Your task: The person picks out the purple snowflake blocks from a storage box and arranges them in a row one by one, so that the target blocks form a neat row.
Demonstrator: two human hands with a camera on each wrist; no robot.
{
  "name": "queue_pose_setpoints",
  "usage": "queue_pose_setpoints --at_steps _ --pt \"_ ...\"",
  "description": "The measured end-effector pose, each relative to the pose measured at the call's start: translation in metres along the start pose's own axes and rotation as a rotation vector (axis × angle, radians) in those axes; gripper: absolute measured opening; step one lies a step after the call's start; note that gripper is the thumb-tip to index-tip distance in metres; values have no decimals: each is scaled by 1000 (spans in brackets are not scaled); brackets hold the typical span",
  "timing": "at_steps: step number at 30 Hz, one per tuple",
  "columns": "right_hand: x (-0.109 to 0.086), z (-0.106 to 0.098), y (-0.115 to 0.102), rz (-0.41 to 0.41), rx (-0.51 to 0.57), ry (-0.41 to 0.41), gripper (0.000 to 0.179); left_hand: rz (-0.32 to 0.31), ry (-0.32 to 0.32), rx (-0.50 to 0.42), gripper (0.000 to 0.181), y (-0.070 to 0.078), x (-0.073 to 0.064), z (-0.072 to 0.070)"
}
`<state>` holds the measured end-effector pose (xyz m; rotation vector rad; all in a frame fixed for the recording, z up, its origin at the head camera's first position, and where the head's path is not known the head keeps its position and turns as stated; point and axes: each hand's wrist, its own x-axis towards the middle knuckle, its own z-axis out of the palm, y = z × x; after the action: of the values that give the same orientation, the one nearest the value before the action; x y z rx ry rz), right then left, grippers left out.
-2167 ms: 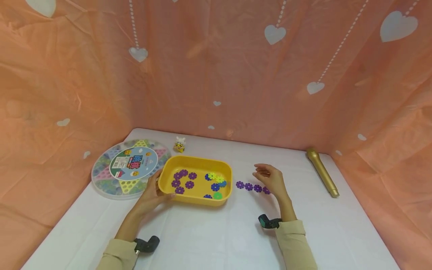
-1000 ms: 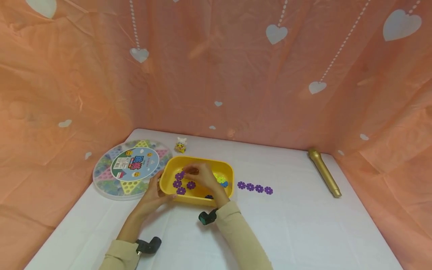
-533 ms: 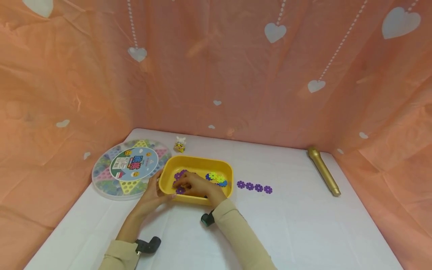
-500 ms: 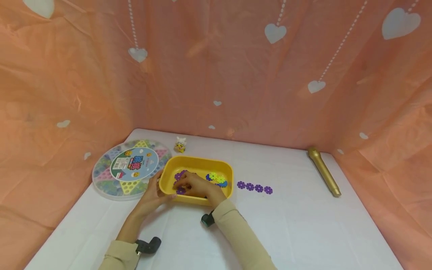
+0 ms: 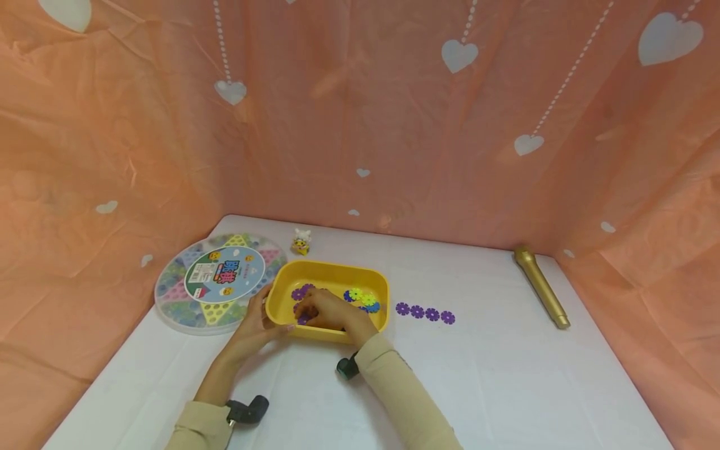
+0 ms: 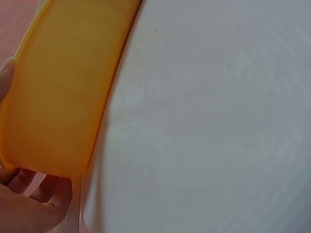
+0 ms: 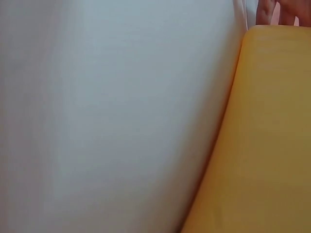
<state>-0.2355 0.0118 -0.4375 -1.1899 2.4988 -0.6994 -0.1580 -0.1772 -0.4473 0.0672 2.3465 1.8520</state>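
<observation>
My left hand [image 5: 251, 332] grips the left end of a yellow plastic tub [image 5: 332, 273], thumb over the near rim. The left wrist view shows its fingers [image 6: 57, 194] bent at the tub's end wall [image 6: 63, 87]. My right hand [image 5: 334, 310] is down inside the tub, fingers bent among purple snowflake discs [image 5: 305, 290]. I cannot tell whether a disc is pinched between those fingertips. To its right in the tub lie lime-green discs [image 5: 356, 294] and blue discs [image 5: 372, 307]. Several purple snowflake discs [image 5: 417, 312] form a row on the table right of the tub.
A round Chinese checkers set [image 5: 225, 275] lies left of the tub, close to it. Behind the tub stands a small figurine [image 5: 300, 242]. A gold microphone-shaped stick [image 5: 541, 287] lies far right on the white table [image 5: 506, 387]. Pink-orange cloth surrounds the table.
My right hand has come from above the purple row leftward into the tub, then shifted toward its near-left discs. Over the last half second it barely moves. The left hand stays on the tub.
</observation>
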Motion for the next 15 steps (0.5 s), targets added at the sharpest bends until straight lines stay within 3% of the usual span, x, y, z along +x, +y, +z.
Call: queue_pose_setpoints --at_steps 9,15 --pt "0 1 -1 -3 -45 -2 19 0 -7 6 102 1 -1 0" --pt "-1 -1 1 7 65 41 19 23 -15 -1 100 1 -1 -1"
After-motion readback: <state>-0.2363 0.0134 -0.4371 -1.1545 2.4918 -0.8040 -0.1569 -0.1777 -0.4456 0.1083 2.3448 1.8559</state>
